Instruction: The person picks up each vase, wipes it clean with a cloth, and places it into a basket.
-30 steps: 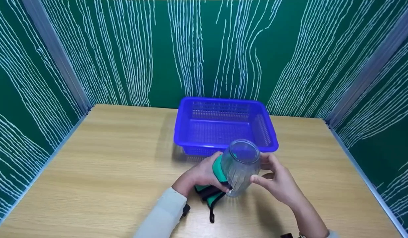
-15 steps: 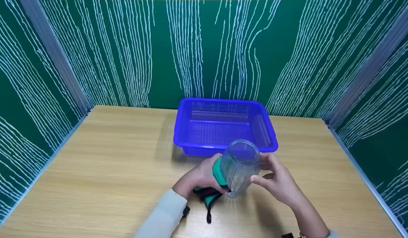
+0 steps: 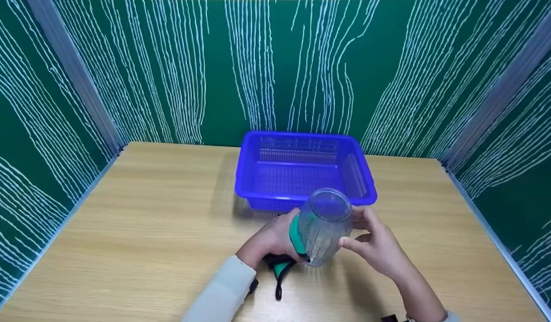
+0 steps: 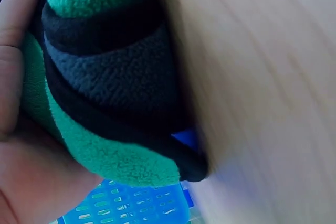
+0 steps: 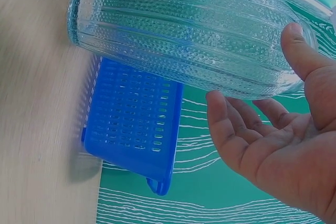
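A clear glass vase (image 3: 326,230) with ribbed, dotted walls stands in front of me, its round mouth toward the head camera. My left hand (image 3: 275,236) holds a green and black cloth (image 3: 296,237) against the vase's left side. The cloth's lower part (image 3: 282,268) hangs under that hand and ends in a black loop. On the opposite side, the thumb and fingertips of my right hand (image 3: 376,248) grip the vase. The right wrist view shows this hand (image 5: 294,150) near one end of the patterned glass (image 5: 184,35). Folded cloth (image 4: 115,77) fills the left wrist view.
A blue plastic basket (image 3: 275,197) with slotted walls sits just behind the vase, near the table's back edge. Green panels (image 3: 382,62) with white wavy lines enclose the wooden table (image 3: 159,214) at the back and both sides.
My left hand turns slightly with the cloth along the glass. The cloth's hanging tail and loop have shifted a little to the left. The vase and right hand stay almost still.
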{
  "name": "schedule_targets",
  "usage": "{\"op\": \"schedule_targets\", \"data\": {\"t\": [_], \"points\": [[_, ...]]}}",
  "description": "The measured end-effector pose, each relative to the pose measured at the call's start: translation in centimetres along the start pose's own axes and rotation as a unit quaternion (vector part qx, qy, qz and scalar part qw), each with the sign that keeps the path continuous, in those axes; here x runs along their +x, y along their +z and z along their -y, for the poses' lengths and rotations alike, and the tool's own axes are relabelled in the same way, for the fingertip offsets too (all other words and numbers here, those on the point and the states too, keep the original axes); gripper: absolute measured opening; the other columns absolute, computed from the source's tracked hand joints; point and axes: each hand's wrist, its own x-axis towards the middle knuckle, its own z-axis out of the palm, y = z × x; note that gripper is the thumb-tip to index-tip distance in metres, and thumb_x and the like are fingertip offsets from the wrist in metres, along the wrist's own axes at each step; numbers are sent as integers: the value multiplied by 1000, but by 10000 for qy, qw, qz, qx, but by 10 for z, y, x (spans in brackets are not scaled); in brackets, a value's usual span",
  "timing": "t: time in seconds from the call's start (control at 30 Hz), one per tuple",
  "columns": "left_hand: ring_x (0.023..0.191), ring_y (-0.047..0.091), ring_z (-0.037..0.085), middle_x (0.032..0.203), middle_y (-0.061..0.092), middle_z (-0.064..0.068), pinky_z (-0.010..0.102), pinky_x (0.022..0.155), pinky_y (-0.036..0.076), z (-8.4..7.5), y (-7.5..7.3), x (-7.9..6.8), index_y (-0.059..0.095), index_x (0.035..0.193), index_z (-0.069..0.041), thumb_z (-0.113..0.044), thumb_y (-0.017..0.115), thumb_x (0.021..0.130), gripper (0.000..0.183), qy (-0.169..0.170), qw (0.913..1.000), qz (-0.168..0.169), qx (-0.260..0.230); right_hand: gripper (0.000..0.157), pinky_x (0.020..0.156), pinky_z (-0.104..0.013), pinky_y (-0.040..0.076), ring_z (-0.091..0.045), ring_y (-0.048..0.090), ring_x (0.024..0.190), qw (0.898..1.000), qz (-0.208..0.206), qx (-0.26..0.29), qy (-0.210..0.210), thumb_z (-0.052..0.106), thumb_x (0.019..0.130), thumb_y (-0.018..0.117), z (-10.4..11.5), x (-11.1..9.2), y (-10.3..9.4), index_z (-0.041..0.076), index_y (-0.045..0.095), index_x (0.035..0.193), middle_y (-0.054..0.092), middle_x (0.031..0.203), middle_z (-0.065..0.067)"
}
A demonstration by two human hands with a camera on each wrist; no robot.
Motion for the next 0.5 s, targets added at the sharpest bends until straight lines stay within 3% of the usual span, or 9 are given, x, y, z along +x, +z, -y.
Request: {"op": "schedule_targets", "data": {"t": [0.2, 0.37, 0.5], "points": [[92, 50, 8, 100, 51, -12, 26, 81, 43, 1, 2, 2, 38, 111, -28, -43, 86, 33, 93, 57, 9998, -52, 184, 59, 72, -30, 48, -19, 55, 99, 10000, 91, -25, -29, 31, 69, 72, -1, 1, -1, 21, 40, 118, 54, 111, 0], [99, 45, 11, 108, 47, -8, 29, 85, 40, 3, -2, -1, 35, 122, -27, -47, 85, 36, 101, 48, 9998, 90, 185, 59, 71, -32, 48, -18, 54, 100, 9999, 112, 29, -14, 32, 68, 71, -2, 1, -2, 22, 41, 118, 54, 112, 1], [103, 41, 13, 113, 41, -6, 34, 87, 38, 6, -12, -6, 32, 126, -34, -49, 83, 38, 103, -79, 9996, 219, -166, 60, 70, -29, 48, -18, 54, 100, 9999, 80, 86, -41, 29, 68, 72, -3, 1, -1, 22, 41, 119, 55, 112, 1]]}}
